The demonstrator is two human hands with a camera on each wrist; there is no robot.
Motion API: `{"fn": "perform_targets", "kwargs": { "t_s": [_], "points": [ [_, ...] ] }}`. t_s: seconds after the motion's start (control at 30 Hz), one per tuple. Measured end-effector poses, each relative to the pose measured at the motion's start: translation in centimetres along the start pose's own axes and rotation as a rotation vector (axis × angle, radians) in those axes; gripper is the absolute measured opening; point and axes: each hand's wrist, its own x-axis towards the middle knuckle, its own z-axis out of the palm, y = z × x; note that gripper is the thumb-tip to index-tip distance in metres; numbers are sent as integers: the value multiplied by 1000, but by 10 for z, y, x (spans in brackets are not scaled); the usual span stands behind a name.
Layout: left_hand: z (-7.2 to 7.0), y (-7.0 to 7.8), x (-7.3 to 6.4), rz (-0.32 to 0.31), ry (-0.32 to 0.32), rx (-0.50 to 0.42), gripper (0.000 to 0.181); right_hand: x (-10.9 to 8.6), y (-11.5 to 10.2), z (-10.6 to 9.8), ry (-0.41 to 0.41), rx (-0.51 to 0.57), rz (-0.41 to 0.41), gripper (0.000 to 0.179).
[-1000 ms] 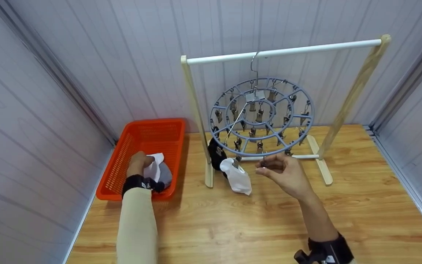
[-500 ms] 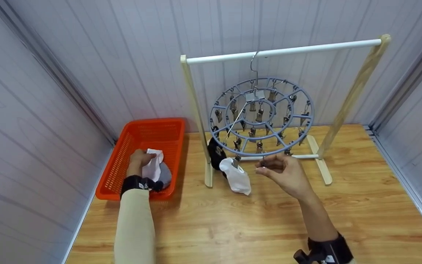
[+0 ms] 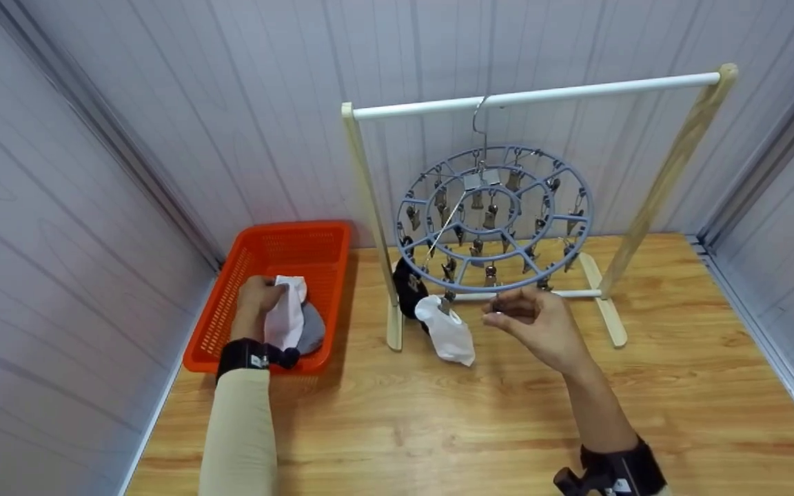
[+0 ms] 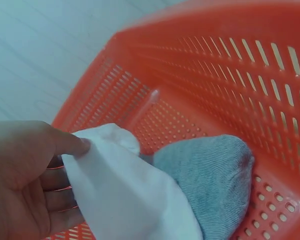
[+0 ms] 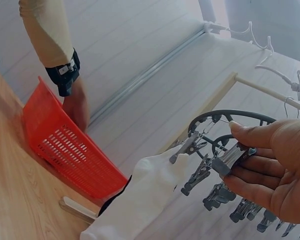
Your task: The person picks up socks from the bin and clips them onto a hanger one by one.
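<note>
In the orange basket (image 3: pixel 328 275), my left hand (image 3: pixel 258 297) pinches the edge of a white sock (image 4: pixel 130 195) between thumb and fingers. A grey sock (image 4: pixel 205 180) lies beside it on the basket floor. My right hand (image 3: pixel 542 324) is raised at the front rim of a round blue-grey clip hanger (image 3: pixel 568 218). In the right wrist view it pinches a metal clip (image 5: pixel 229 161) between thumb and fingers. Left of that hand, another white sock (image 3: pixel 451 337) hangs from a clip, and a black sock (image 3: pixel 407 288) hangs partly hidden behind it.
The hanger hooks over the white bar (image 3: pixel 590 89) of a stand with wooden legs (image 3: pixel 673 165). Several metal clips (image 3: pixel 490 275) dangle from its rings. Wood-patterned flooring (image 3: pixel 438 427) lies beneath, with pale panel walls (image 3: pixel 245 103) behind and at both sides.
My left hand has drawn back slightly to the left, and the white sock's edge is lifted, showing more of it and the grey sock. My right hand has stayed at the clip.
</note>
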Motion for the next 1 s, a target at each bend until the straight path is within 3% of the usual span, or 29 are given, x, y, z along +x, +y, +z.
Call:
{"fn": "perform_targets", "kwargs": {
  "t_s": [0.3, 0.67, 0.87, 1.0],
  "points": [
    [-12, 6, -10, 77, 14, -86, 40, 0, -1, 1, 1, 1, 10, 32],
    [-28, 22, -29, 189, 130, -152, 34, -1, -1, 2, -12, 32, -27, 30],
    [-36, 38, -41, 255, 185, -152, 33, 0, 0, 2, -5, 27, -28, 30],
    [-39, 53, -54, 298, 206, -209, 33, -1, -1, 2, -6, 32, -34, 30]
  ]
}}
